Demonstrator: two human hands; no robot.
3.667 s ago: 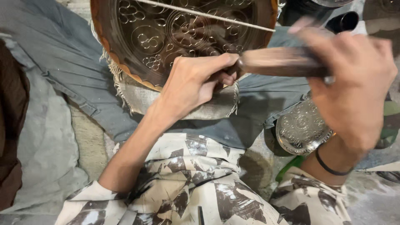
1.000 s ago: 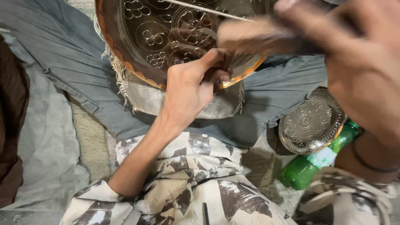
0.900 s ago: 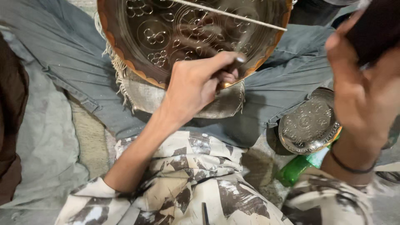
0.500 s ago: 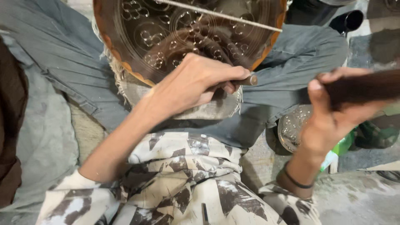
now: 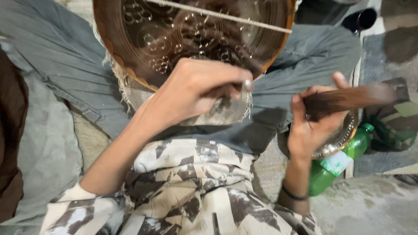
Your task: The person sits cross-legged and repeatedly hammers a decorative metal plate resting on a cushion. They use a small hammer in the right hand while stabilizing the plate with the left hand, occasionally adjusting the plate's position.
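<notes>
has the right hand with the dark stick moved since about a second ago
Yes. The right hand has dropped from high beside the engraved metal bowl to low by the green bottle, with the dark stick in its grip.

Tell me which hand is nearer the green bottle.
Right. The right hand, gripping a dark wooden handle, is just above the green bottle; the left hand is away at the engraved metal dish.
</notes>
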